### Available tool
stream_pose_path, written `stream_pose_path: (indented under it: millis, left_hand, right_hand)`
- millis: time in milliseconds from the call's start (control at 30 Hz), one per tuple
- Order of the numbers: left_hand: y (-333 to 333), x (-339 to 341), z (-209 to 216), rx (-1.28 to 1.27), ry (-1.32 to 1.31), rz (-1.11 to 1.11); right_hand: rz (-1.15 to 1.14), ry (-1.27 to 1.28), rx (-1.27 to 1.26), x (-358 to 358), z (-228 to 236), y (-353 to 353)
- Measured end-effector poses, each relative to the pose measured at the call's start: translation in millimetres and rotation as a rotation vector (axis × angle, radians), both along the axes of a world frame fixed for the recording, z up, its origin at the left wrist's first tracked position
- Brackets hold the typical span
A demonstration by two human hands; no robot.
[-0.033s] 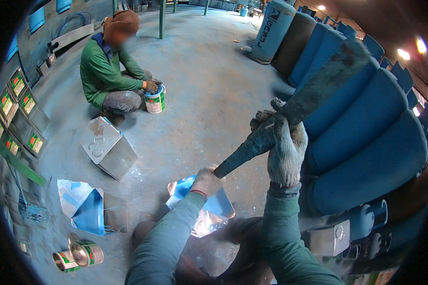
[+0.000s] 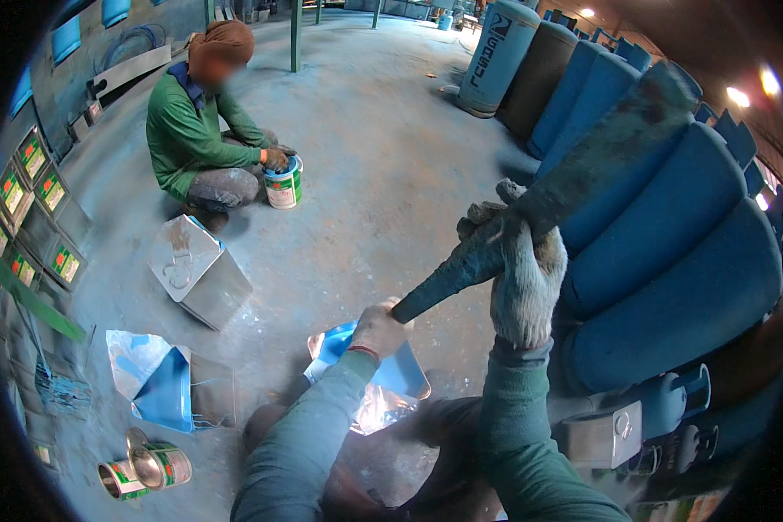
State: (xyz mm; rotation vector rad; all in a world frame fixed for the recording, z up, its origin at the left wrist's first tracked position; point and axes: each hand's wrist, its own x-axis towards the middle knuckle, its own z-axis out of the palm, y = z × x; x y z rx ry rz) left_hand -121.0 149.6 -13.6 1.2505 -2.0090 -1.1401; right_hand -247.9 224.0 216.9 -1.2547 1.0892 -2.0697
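We have in view a long dark blade [image 2: 558,189], crusted with blue-green paint and slanting above the cut-open tin [image 2: 398,374], which we take as our landmark. Its narrow end is just above that tin; its broad end reaches well off to the tin's right and beyond it.

Very little has changed in the last instant: the broad end and the right hand [image 2: 528,283] have shifted only a touch rightward, while the tin lies just as it did. We take that as a small adjustment within one and the same hold, with nothing let go.

The grip is clamped at two points. The left hand [image 2: 380,329], just over the tin's far edge, is closed on the narrow end of the blade. The right hand, in a soiled pale glove and to the tin's upper right, is wrapped round the wider stretch, its dark fingertips showing past the far edge. The broad part therefore projects free beyond the right hand.

Farther out, left of the tin, we see a second cut-open tin [image 2: 163,391], blue inside, and a small round can [image 2: 172,465]. Beyond the tin and to its left are a square tin [image 2: 200,274] and a squatting co-worker [image 2: 187,130], hands at a labelled can [image 2: 284,190]. To its right lean large blue cylinders [image 2: 679,287].
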Motion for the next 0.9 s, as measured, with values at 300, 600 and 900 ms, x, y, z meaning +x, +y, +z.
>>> stream_pose_path:
  millis: [300,600,900]
  left_hand:
    - [45,-25,-16,0.148,0.203,-0.150]
    - [24,4,-21,0.106,0.079,-0.243]
    - [25,38,18,0.143,-0.164,-0.056]
  right_hand:
    - [0.061,0.290,0.077,31,21,37]
    - [-0.019,0.079,0.028,21,5,18]
    - [0.128,-0.246,-0.055,-8,-26,-17]
